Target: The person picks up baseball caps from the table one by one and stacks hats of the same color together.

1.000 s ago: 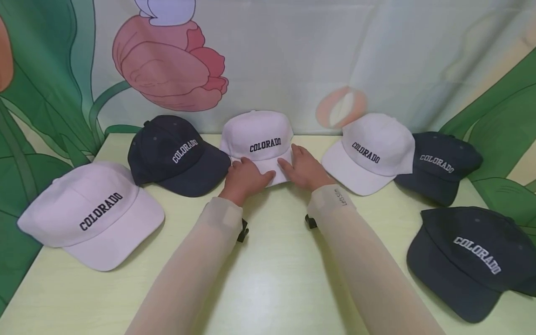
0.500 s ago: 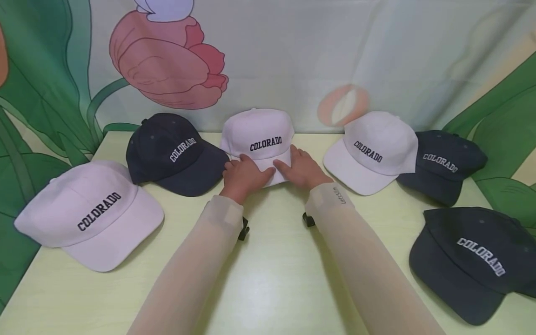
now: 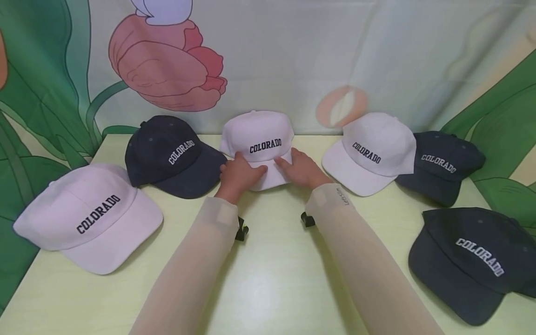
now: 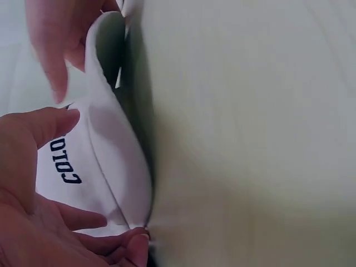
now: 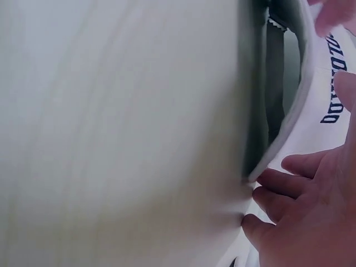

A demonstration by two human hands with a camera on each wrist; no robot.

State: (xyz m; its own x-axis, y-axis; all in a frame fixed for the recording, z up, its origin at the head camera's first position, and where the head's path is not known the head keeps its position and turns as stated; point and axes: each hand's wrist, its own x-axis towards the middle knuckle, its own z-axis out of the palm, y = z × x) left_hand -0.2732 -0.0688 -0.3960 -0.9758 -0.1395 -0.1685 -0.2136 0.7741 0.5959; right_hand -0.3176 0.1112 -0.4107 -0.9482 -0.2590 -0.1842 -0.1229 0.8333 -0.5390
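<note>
Left hand (image 3: 239,175) has shifted left along the middle cap (image 3: 258,131), its and right hand's (image 3: 307,170) fingers (image 5: 285,182) apart.

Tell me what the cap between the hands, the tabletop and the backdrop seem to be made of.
Cap: matte woven fabric, possibly cotton; stitched seams show, and the lettering may be embroidered.
Tabletop: smooth with a slight sheen, perhaps laminate or finished wood; soft glare and faint grain-like streaks show.
Backdrop: printed cloth, fibre unclear; it hangs in soft folds.
</note>
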